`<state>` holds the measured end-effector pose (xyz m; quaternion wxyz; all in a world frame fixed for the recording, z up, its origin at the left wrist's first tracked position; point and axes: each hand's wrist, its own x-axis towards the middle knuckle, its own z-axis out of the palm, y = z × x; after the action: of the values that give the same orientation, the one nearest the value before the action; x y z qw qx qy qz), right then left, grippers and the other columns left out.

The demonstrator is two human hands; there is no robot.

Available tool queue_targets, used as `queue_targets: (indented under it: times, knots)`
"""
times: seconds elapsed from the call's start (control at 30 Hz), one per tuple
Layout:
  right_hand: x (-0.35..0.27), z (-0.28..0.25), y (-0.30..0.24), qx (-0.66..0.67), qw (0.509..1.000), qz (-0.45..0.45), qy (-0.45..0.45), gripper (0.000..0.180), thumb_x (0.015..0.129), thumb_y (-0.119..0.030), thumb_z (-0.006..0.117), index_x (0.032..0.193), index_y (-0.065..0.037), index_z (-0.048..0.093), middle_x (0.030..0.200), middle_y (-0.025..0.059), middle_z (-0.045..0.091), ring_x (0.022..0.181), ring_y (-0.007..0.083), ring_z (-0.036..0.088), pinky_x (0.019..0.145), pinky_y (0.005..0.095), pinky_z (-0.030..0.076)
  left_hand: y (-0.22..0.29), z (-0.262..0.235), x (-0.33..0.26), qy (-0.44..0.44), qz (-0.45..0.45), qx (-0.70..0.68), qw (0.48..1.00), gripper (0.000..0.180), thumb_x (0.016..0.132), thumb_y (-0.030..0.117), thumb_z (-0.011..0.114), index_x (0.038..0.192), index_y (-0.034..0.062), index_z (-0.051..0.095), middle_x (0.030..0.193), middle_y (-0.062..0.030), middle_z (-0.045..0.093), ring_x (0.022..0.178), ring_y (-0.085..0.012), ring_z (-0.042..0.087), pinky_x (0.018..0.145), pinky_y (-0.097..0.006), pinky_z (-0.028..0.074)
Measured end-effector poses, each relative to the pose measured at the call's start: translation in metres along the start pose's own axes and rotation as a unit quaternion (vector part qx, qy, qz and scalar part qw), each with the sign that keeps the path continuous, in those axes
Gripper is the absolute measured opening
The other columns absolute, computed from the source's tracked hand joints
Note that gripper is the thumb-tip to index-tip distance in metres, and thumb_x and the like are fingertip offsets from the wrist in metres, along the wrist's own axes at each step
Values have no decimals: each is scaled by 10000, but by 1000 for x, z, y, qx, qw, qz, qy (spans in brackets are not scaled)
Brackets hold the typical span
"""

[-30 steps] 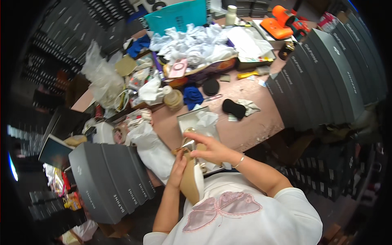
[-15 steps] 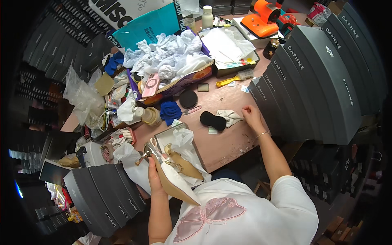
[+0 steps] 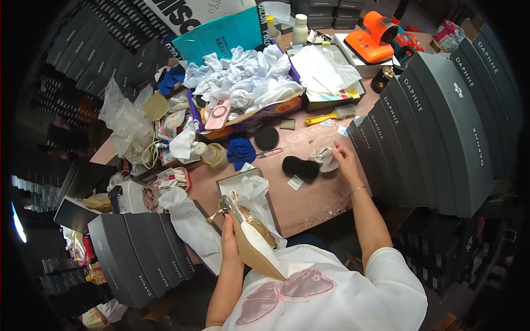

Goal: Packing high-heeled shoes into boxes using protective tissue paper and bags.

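In my left hand (image 3: 230, 240) is a white pointed high-heeled shoe (image 3: 249, 237) with a tan sole and a gold heel, its toe toward my body. Beneath it lies an open shoe box (image 3: 271, 208) holding white tissue paper (image 3: 254, 187) and a second, gold-toned shoe (image 3: 268, 234), partly hidden. On the table to the right, my right hand (image 3: 346, 161) pinches the edge of a crumpled off-white cloth (image 3: 324, 159). Touching the cloth's left side is a black oblong pad (image 3: 300, 169).
Tall stacks of dark grey shoe boxes flank me at right (image 3: 430, 127) and lower left (image 3: 138, 259). Behind stand a carton of crumpled paper (image 3: 243, 77) and an orange device (image 3: 372, 41). A yellow-handled brush (image 3: 326, 117), black round lid (image 3: 267, 138) and blue cloth (image 3: 240, 153) lie on the table.
My right hand has closed on the off-white cloth, which is now bunched up. The left hand still holds the shoe. The whole view has shifted slightly.
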<state>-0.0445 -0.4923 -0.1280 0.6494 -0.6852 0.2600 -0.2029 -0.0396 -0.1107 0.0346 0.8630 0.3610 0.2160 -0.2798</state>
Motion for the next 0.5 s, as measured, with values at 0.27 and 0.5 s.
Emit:
queue_targets:
  times: [0.27, 0.5]
  knots:
    - [-5, 73, -139, 83, 989, -6, -124, 138, 920, -168, 606, 931, -32, 591, 767, 26, 625, 732, 78, 590, 630, 210, 472, 23, -26, -4, -59, 1, 12, 998, 433, 957, 438, 491, 1183, 68, 493, 941, -38, 594, 784, -125, 595, 674, -272, 522]
    - [-131, 190, -216, 186, 933, 46, -305, 230, 896, -51, 590, 1118, 2, 563, 900, 96, 646, 737, 129, 623, 686, 260, 518, 77, -65, -26, -179, 78, 20, 980, 527, 928, 521, 491, 1195, 67, 467, 933, -50, 562, 782, -126, 574, 668, -254, 496]
